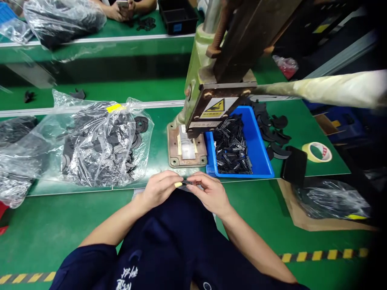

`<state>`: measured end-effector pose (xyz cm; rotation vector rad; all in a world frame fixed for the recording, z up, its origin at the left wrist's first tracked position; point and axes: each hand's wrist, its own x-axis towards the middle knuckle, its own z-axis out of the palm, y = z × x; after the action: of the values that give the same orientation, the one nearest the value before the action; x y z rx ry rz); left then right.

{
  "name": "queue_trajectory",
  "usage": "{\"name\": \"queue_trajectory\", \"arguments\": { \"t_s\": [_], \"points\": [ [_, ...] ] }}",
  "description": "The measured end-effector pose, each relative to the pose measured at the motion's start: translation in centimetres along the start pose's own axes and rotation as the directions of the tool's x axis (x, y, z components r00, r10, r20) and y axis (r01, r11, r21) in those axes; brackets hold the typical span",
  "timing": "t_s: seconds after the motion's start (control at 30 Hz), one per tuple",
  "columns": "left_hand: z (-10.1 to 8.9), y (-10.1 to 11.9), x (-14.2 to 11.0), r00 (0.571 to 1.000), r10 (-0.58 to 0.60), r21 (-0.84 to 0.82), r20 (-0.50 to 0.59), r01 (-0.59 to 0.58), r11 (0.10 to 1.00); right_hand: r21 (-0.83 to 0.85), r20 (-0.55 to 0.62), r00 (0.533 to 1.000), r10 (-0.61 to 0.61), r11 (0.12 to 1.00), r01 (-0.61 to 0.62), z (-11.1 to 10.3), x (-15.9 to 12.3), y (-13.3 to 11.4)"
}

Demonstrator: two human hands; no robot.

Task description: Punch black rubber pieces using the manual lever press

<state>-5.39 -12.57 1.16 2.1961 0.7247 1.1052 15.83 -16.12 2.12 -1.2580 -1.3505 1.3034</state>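
My left hand (163,186) and my right hand (210,191) meet at the front edge of the green bench. Between their fingertips is a small dark plastic part (186,183), pinched from both sides and largely covered by the fingers. Something yellow wraps one left fingertip. Just beyond the hands stands a green hand press (193,76), with a metal block (188,150) on its base plate. To its right, a blue bin (260,157) holds many thin black plastic pieces (231,147). A clear plastic bag (99,149) of dark curved parts lies to the left.
The press lever (326,88), wrapped in pale material, juts out to the right. Loose black curved parts (276,133), a tape roll (317,152) and a black box (294,166) lie right of the bin. Across the bench, another person's hands (122,11) hold a phone.
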Motion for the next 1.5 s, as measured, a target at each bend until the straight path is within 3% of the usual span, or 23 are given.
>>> {"name": "queue_trajectory", "arguments": {
  "t_s": [0.23,0.37,0.47,0.63,0.73,0.8,0.93,1.07,1.17,1.23,1.37,1.5],
  "points": [
    [0.1,-0.2,-0.7,0.994,-0.093,-0.049,-0.061,0.091,0.995,-0.108,-0.013,0.998,-0.068,0.992,0.066,0.6,0.0,0.4],
    [0.1,-0.5,-0.8,0.994,-0.086,-0.052,-0.067,0.083,0.995,-0.043,-0.022,0.999,-0.027,0.999,0.026,0.7,0.1,0.8],
    [0.3,-0.5,-0.9,0.996,-0.064,-0.034,-0.06,0.062,0.998,0.096,-0.005,0.999,0.032,0.995,-0.032,1.1,0.4,1.1],
    [0.1,0.2,-0.5,1.0,-0.013,-0.09,-0.007,0.012,0.996,0.431,0.129,0.98,0.154,0.881,-0.195,1.5,1.0,1.2],
    [-0.6,0.7,0.2,0.998,-0.045,-0.14,-0.033,0.04,0.989,0.547,0.226,0.954,0.196,0.785,-0.29,1.1,1.2,1.0],
    [-1.1,0.9,0.8,0.998,-0.06,-0.169,-0.02,0.056,0.984,0.585,0.313,0.927,0.205,0.728,-0.358,0.9,1.3,1.0],
    [-1.5,1.2,1.9,0.994,0.004,-0.231,0.11,0.022,0.973,0.598,0.479,0.854,0.204,0.636,-0.488,0.9,1.1,1.5],
    [-1.7,1.7,2.5,0.98,0.04,-0.253,0.197,0.012,0.967,0.577,0.559,0.801,0.214,0.593,-0.561,1.1,1.0,1.9],
    [-1.6,1.4,3.1,0.98,0.032,-0.177,0.196,0.004,0.984,0.605,0.486,0.838,0.246,0.598,-0.526,0.5,1.0,1.8],
    [-1.4,0.3,3.8,0.994,-0.002,-0.046,0.107,0.007,0.999,0.645,0.369,0.892,0.26,0.62,-0.447,-0.5,0.9,1.4],
    [-0.4,-3.9,5.7,0.995,-0.072,0.207,-0.075,0.086,0.974,0.659,0.227,0.948,0.223,0.681,-0.318,-2.7,0.2,0.2],
    [0.7,-8.2,7.1,0.989,-0.12,0.3,-0.084,0.14,0.944,0.629,0.179,0.967,0.18,0.735,-0.253,-4.3,-0.7,-0.5]
  ]
}}
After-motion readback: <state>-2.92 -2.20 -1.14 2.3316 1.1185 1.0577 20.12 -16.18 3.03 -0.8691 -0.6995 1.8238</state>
